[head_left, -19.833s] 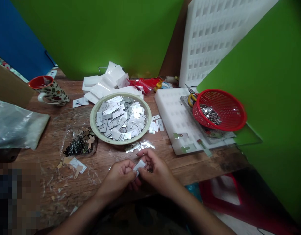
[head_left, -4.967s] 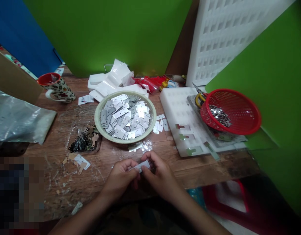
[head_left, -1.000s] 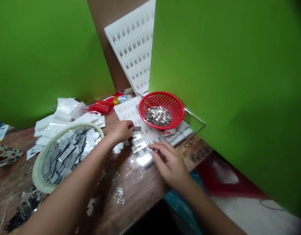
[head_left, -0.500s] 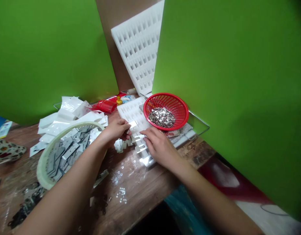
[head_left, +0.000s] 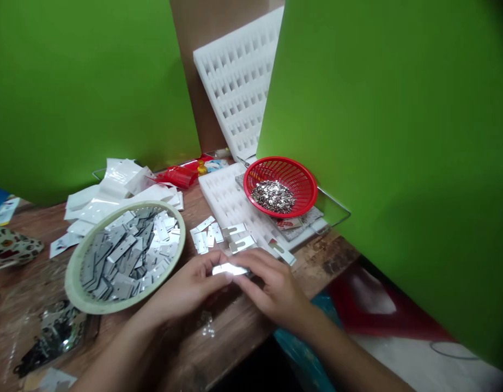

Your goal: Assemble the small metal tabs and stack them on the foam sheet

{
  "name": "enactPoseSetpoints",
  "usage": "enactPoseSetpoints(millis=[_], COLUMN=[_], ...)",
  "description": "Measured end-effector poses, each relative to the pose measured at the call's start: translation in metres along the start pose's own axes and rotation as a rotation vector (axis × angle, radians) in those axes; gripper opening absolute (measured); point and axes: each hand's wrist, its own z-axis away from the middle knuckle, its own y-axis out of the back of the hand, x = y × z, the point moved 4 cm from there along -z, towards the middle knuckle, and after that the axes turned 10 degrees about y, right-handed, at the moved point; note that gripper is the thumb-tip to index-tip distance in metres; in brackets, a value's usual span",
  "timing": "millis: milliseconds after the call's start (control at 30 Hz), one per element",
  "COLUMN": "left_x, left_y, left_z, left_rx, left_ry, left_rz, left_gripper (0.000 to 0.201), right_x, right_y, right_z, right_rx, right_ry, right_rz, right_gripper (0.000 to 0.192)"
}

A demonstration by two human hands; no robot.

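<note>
My left hand point(head_left: 185, 288) and my right hand point(head_left: 273, 287) meet over the near edge of the wooden table point(head_left: 235, 332). Between their fingertips they pinch one small shiny metal plate point(head_left: 229, 269). Left of the hands stands a pale round bowl point(head_left: 77, 291) heaped with similar flat metal plates point(head_left: 128, 253). Several loose plates point(head_left: 206, 235) lie on the table just beyond my fingers. A white foam tray point(head_left: 229, 204) lies flat behind them with a few plates point(head_left: 242, 244) on it.
A red mesh basket point(head_left: 302, 182) with small shiny parts sits on the foam tray's far side. Another foam tray point(head_left: 235, 76) leans upright between green panels point(head_left: 382, 136). White packets point(head_left: 112, 188) are piled behind the bowl. Dark metal parts point(head_left: 55, 335) lie at the near left, a patterned mug point(head_left: 10, 247) at the left edge.
Both hands have drawn back from the foam tray to the table's near edge and now hold one plate together. The view has shifted slightly left.
</note>
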Motion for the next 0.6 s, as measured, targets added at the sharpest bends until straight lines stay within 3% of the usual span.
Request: enactPoseSetpoints(millis=[167, 300, 367, 467, 600], left_x=[-0.003, 0.019, 0.033, 0.045, 0.044], left_y=[0.0, 0.018, 0.027, 0.031, 0.03], left_z=[-0.008, -0.026, -0.033, -0.038, -0.043], left_rx=[0.02, 0.214, 0.248, 0.233, 0.232], left_ry=[0.052, 0.084, 0.082, 0.092, 0.095], left_rz=[0.093, 0.082, 0.085, 0.091, 0.097], left_gripper=[0.02, 0.021, 0.022, 0.022, 0.021], right_x=[0.004, 0.011, 0.013, 0.013, 0.02], right_y=[0.002, 0.011, 0.016, 0.02, 0.015], right_z=[0.007, 0.007, 0.005, -0.004, -0.028], right_rx=[0.003, 0.078, 0.107, 0.124, 0.087], right_ry=[-0.086, -0.098, -0.09, -0.03, 0.092], right_rz=[0.0, 0.099, 0.128, 0.196, 0.351], right_gripper=[0.029, 0.03, 0.029, 0.031, 0.033])
